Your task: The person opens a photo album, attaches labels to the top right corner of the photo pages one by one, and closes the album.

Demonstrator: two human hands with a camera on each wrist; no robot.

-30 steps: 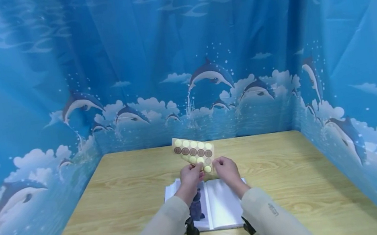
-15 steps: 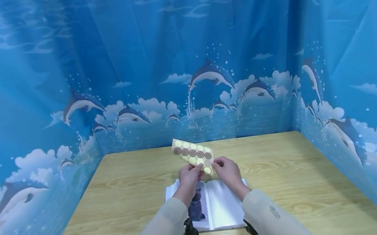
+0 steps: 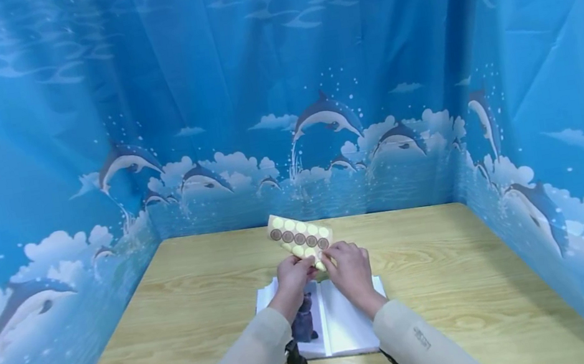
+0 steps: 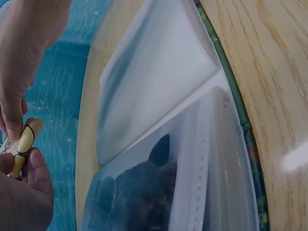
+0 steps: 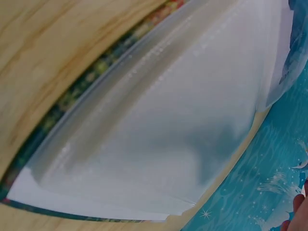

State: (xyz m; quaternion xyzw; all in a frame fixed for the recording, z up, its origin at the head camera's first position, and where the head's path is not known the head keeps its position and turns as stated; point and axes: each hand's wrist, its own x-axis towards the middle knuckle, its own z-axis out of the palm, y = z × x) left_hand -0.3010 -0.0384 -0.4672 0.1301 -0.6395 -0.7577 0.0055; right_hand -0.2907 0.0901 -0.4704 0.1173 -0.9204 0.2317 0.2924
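A sheet of round stickers (image 3: 300, 237), with pale yellow and brown circles in rows, is held tilted above the far edge of an open photo album (image 3: 350, 324). My left hand (image 3: 291, 284) pinches its lower edge between thumb and fingers. At the lower right corner, the fingers of my right hand (image 3: 350, 271) pinch the sheet beside a yellow sticker. The left wrist view shows that corner (image 4: 26, 139) bent, with both hands close together on it. Whether a sticker is lifting off is too small to tell. Only some fingertips (image 5: 298, 211) appear in the right wrist view.
The album lies on a wooden table (image 3: 202, 302). Its left page holds a picture of a dark animal figure (image 3: 303, 322); its right page is a blank clear sleeve (image 5: 159, 120). A blue dolphin curtain (image 3: 277, 83) encloses the table's back and sides.
My right hand has moved slightly left, onto the lower right corner of the sticker sheet, covering more of it. My left hand holds almost the same place.
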